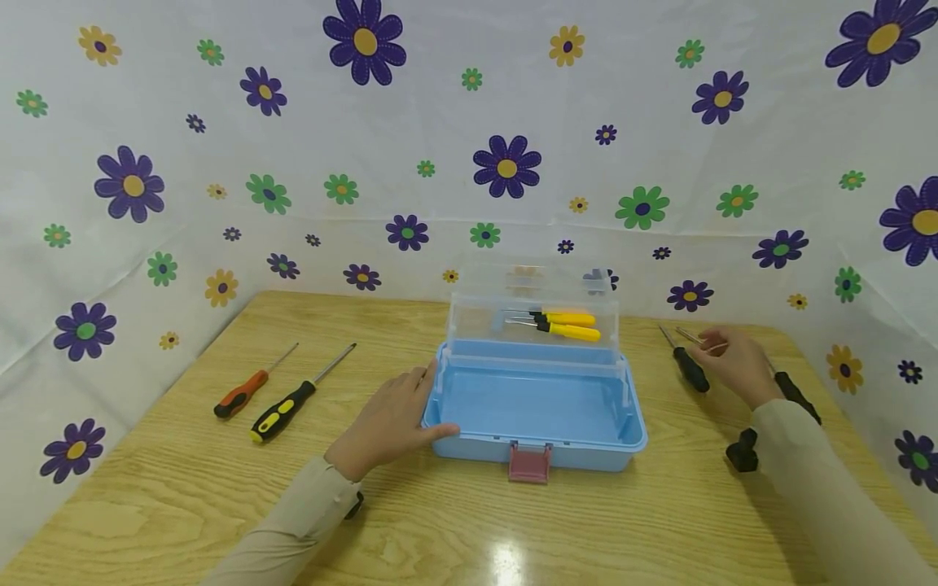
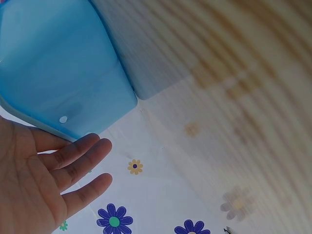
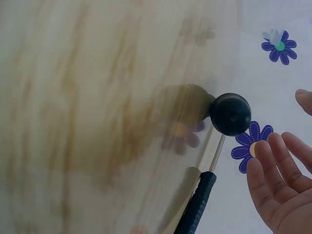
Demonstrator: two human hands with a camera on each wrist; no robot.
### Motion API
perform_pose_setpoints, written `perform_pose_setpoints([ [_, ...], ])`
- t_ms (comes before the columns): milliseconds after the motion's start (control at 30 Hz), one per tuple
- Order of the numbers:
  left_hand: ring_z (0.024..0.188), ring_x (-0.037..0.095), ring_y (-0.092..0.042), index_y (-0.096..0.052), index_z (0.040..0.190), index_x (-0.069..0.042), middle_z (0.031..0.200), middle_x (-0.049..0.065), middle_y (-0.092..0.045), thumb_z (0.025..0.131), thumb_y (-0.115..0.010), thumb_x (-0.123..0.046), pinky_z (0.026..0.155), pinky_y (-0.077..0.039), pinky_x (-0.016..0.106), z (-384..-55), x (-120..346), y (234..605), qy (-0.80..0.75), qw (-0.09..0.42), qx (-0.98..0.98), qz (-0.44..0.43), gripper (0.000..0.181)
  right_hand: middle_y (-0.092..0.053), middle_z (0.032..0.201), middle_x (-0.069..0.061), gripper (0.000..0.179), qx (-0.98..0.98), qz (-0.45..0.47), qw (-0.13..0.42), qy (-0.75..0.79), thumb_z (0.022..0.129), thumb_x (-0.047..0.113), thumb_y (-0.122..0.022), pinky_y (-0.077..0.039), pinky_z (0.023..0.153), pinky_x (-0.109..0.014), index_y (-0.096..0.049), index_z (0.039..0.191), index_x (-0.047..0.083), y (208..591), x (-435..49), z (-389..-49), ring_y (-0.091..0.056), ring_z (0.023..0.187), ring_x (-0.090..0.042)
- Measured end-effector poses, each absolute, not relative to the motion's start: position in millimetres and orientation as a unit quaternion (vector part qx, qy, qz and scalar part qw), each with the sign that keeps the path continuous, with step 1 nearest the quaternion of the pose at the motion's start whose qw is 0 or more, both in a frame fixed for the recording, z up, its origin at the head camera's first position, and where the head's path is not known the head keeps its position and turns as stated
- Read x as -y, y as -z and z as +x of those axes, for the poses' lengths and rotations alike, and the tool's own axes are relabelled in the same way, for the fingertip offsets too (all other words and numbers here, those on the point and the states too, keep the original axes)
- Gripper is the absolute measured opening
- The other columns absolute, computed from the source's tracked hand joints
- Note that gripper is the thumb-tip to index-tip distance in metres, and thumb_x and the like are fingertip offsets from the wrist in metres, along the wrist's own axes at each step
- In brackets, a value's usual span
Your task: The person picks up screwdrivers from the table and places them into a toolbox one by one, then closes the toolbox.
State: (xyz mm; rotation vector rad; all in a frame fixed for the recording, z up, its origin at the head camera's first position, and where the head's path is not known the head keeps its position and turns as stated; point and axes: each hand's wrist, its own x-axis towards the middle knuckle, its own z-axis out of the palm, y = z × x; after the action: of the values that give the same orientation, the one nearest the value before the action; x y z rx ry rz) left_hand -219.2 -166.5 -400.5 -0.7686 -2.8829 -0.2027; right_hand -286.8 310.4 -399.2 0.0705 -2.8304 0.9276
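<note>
Toolbox (image 1: 531, 407) is sitting at twelve o'clock, touching the left hand (image 1: 388, 419), while the right hand (image 1: 735, 362) is hovering at two o'clock, fingers apart on both, a careless brush risking rolling a nearby black screwdriver (image 1: 691, 370).

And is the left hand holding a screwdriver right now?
No, the left hand rests against the left end of the box, with no tool in its grasp.

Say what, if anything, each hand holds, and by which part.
Left hand: nothing, resting against the blue box's left end. Right hand: cannot tell; a shaft shows beside it.
</note>
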Motion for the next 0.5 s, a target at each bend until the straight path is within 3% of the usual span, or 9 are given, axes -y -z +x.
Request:
perform_pose_setpoints([
  [300,0.12,0.035,-0.053,-0.026,0.145,0.007,0.138,0.024,-0.047,0.083,-0.053,-0.065,0.1,-0.044,0.049,-218.6,167.7,401.0,0.067,0.08,0.96,-0.26,0.099,-0.06,0.11,-0.032,0.051,0.953,0.031,0.067,-0.295,0.089,0.029,-0.063,-0.05,0.079,-0.051,-0.054,0.119,-0.012,408.1,-309.1,-293.8,-0.059,0.095,-0.042],
  [500,0.119,0.036,-0.054,-0.026,0.145,0.007,0.135,0.024,-0.049,0.083,-0.047,-0.07,0.099,-0.044,0.05,-218.2,167.5,400.2,0.074,0.08,0.959,-0.261,0.102,-0.059,0.112,-0.033,0.054,0.961,0.031,0.029,-0.272,0.089,0.03,-0.063,-0.05,0.079,-0.051,-0.053,0.12,-0.013,408.5,-308.9,-296.4,-0.058,0.095,-0.042],
])
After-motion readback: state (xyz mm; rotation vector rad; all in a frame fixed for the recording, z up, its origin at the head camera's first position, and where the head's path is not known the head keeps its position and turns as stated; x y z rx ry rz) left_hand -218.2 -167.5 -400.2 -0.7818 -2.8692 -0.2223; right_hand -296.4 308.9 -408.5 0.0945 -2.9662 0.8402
